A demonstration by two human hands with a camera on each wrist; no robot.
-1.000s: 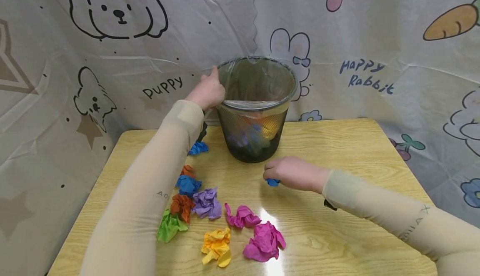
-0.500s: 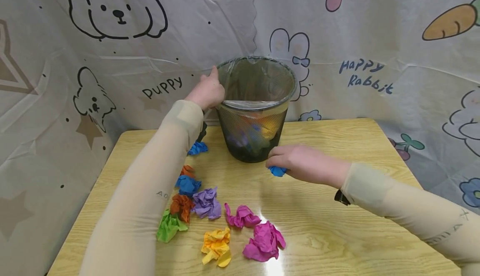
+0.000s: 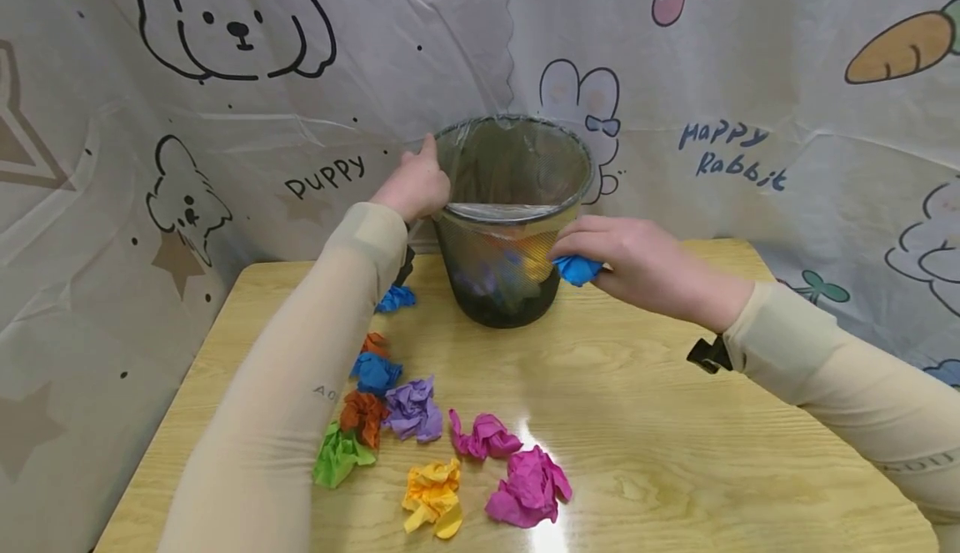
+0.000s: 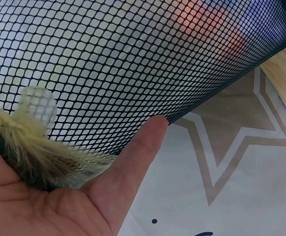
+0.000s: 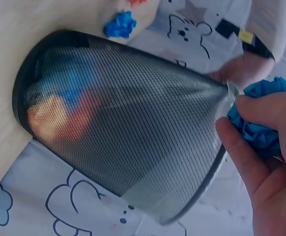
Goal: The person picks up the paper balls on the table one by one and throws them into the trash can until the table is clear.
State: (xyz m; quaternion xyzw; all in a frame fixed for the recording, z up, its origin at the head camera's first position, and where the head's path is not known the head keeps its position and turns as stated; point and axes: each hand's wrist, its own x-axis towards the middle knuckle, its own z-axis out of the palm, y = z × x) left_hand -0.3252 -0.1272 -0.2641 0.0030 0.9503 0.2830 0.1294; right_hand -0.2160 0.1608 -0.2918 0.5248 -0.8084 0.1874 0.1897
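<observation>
A black mesh wastebasket [image 3: 495,265] lined with a clear plastic bag [image 3: 480,208] stands upright at the table's back; crumpled coloured papers show through its mesh. At its left rim, my left hand [image 3: 415,184] grips the edge, the thumb [image 4: 138,157] lying along the outer mesh beside a bunched piece of the bag [image 4: 29,137]. The fingers of that hand are partly hidden. My right hand [image 3: 645,265] pinches a crumpled blue paper ball [image 3: 578,270] between thumb and fingers, just right of the wastebasket and below its rim height.
On the table [image 3: 660,444] lie a purple paper ball [image 3: 414,409], two pink ones, a yellow paper ball [image 3: 433,499], a green paper ball [image 3: 341,455], orange ones and other blue ones. My left forearm covers part of the left side. A printed curtain [image 3: 315,111] hangs behind.
My right hand has lifted the blue paper ball off the table and carried it up and slightly right, beside the wastebasket. My left hand has stayed at the rim.
</observation>
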